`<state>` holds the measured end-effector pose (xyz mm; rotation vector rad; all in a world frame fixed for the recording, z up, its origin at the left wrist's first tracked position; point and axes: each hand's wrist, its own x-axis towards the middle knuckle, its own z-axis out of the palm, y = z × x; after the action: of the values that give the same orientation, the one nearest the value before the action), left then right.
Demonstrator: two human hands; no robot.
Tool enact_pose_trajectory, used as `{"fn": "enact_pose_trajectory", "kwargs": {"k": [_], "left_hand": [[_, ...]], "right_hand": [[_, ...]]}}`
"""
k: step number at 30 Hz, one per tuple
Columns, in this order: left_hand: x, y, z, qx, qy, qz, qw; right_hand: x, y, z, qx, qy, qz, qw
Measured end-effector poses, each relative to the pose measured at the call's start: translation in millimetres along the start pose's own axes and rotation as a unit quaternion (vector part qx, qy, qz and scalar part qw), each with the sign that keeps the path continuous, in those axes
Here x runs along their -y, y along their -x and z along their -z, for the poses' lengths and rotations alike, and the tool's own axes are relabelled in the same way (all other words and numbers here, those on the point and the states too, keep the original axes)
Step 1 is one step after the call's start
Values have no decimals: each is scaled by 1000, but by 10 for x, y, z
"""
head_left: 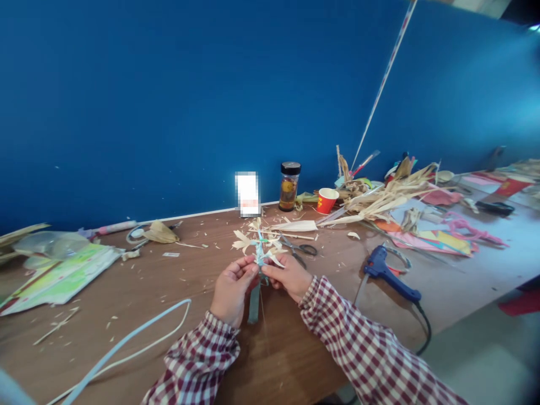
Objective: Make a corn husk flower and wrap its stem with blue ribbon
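Near the middle of the table, both my hands meet around a small corn-husk craft piece. Pale cut husk petals spread from its top, and a light-blue stem runs down between my fingers. My left hand pinches it from the left with thumb and forefinger. From the other side my right hand grips it, its fingertips partly hidden. A dark greenish strip hangs below. Just beyond my right hand lie dark-handled scissors, next to long pale husk strips.
A blue glue gun with a cable lies on the right. Behind are a lidded jar, a red paper cup and heaped dry husks. A green-white painted sheet lies left; a white cable crosses the front left.
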<state>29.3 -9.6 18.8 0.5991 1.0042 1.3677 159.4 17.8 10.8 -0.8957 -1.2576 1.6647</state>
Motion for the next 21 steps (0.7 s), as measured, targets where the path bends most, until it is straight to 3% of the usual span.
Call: {"fn": "enact_pose_trajectory", "kwargs": {"k": [8, 12, 21], "left_hand": [[-67, 17, 8, 17, -44, 65, 997], [-57, 10, 34, 29, -57, 75, 995], [-134, -21, 104, 87, -71, 103, 988]], "right_hand": [[-19, 3, 49, 14, 117, 40, 992], [-22, 6, 34, 30, 114, 56, 991], [-50, 26, 51, 41, 68, -11, 997]]}}
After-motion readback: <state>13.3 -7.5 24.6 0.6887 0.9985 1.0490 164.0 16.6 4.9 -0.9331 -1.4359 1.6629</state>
